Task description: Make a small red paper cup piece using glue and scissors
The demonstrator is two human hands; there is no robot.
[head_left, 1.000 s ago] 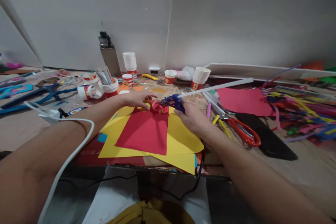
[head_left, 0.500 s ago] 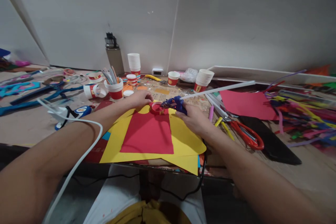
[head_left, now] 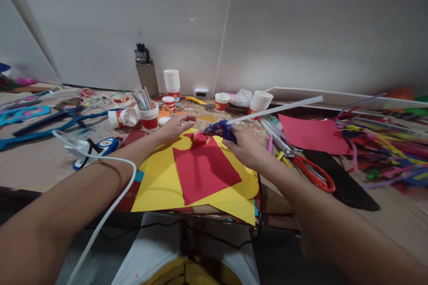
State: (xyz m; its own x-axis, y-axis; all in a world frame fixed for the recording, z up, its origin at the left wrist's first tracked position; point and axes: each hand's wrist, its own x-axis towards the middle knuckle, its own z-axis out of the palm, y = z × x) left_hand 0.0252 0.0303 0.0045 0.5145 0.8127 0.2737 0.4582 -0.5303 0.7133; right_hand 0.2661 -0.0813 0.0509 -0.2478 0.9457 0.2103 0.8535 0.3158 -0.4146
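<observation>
1. The right hand [head_left: 249, 146] is wrapped around the handle of a blue hot glue gun [head_left: 223, 129], a long translucent glue stick [head_left: 277, 110] jutting from its back.
2. The left hand [head_left: 178, 126] is loosely spread, fingers slightly bent, with nothing visible in its grasp; it hovers beyond the near papers, just beside the work.
3. Between the hands, a red paper-cup ring [head_left: 201, 138] sits at the far end of a red paper sheet [head_left: 205, 173], the gun's nozzle right at it.
4. As for progress, the ring looks already cut down from a cup, and gluing seems under way. Whether glue is laid, or the ring is stuck to the sheet, cannot be told. Most of the sheet's near part is bare.
5. Yellow paper [head_left: 155, 189] lies underneath.
6. Farther right are red-handled scissors [head_left: 329, 181]; farther back, a single paper cup [head_left: 221, 102] and a cup stack [head_left: 261, 100] stand uncut.
</observation>
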